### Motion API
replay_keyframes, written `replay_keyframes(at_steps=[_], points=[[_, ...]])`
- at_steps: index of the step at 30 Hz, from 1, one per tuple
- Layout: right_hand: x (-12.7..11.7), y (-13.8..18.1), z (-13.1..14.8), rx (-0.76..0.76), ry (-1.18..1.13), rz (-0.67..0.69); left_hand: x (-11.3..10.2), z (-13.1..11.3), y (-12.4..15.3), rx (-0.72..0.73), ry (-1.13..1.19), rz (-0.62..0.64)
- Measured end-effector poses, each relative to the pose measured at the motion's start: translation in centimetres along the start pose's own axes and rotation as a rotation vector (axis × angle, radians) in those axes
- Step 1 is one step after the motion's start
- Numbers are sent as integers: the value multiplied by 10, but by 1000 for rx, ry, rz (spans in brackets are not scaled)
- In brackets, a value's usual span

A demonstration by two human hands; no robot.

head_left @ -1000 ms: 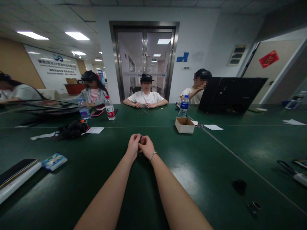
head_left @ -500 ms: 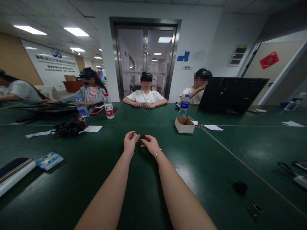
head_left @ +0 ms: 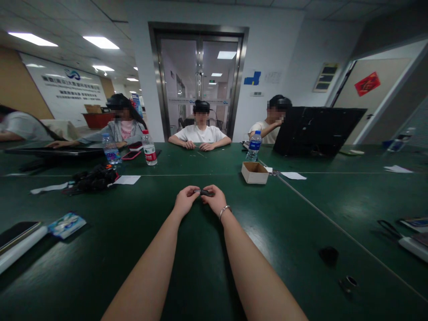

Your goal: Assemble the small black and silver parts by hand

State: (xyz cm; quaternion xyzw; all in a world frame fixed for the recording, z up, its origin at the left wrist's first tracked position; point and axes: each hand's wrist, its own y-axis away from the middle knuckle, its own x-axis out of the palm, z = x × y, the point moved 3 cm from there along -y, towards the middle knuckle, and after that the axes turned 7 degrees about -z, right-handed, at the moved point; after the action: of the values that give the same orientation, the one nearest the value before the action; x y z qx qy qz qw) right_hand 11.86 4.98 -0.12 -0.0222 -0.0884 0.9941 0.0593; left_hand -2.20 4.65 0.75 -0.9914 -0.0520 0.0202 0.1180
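Both my forearms stretch out over the green table (head_left: 301, 223). My left hand (head_left: 184, 200) and my right hand (head_left: 216, 199) meet at the middle, fingertips pinched together on a small dark part (head_left: 204, 193) held between them. What the part is I cannot make out. A silver bracelet (head_left: 224, 209) sits on my right wrist.
A small open cardboard box (head_left: 254, 172) stands beyond my hands, with water bottles (head_left: 149, 148) further back. A dark bundle (head_left: 92, 179) and papers lie at the left, a phone and packet (head_left: 65, 224) at the near left. Small dark round parts (head_left: 347, 282) lie at the right. Several people sit across the table.
My hands parted for a moment half a second ago, each pinching something small, and have come back together on the dark part. The view has shifted slightly.
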Motion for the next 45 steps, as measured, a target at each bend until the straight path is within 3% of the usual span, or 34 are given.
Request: replay_keyframes(at_steps=[10,21,30,35,41,45], points=[[-9,-5,-3,82,-274,17,-2,1,0,26,-117,6],[-11,-4,-4,80,-323,60,1,-1,2,-68,-88,1],[-11,-5,-6,93,-386,103,1,-5,3,-124,-212,14],[-11,-4,-3,124,-394,80,-1,2,0,-83,-260,10],[-11,-5,-4,167,-359,0,-1,-4,2,113,-83,65],[-10,-6,-3,179,-344,-11,0,-11,4,120,9,60]])
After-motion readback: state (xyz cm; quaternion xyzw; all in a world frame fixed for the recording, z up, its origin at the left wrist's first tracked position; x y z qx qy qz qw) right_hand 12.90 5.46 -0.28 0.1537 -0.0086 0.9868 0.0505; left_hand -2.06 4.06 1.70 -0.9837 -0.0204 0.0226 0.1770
